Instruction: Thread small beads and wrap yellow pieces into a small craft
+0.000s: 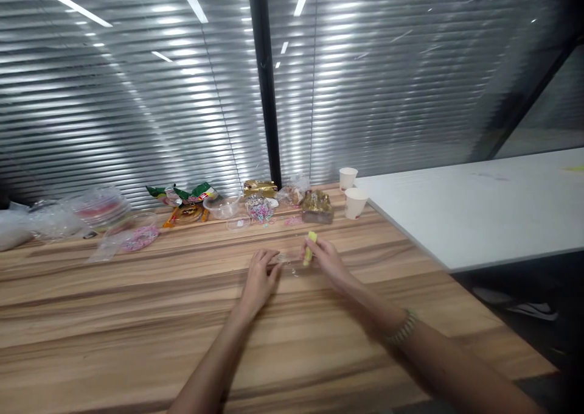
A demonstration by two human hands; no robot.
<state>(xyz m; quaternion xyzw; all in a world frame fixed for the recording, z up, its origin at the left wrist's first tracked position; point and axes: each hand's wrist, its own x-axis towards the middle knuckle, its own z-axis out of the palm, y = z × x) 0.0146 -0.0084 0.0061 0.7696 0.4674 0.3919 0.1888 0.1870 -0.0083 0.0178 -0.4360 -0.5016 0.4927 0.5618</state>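
Note:
My right hand point(326, 260) is closed around a small, elongated yellow piece point(309, 249), held at a slant just above the table; its exact kind is not clear. To its left, my left hand point(262, 278) rests on the wooden table point(137, 316) with thumb and fingers apart. By the left fingertips lies a small clear, whitish scrap point(281, 257), too blurred to name. Small pale crumbs or bits point(294, 273) lie between the two hands.
Along the back stand paper cups point(355, 203), a brown-gold packet point(318, 207), a gold box point(260, 188), a clear bowl point(222, 207), a bag of colourful small loops point(260, 209) and green snack bags point(194, 192). Stacked plastic lids point(100, 208) sit left. A white table point(456, 213) adjoins right.

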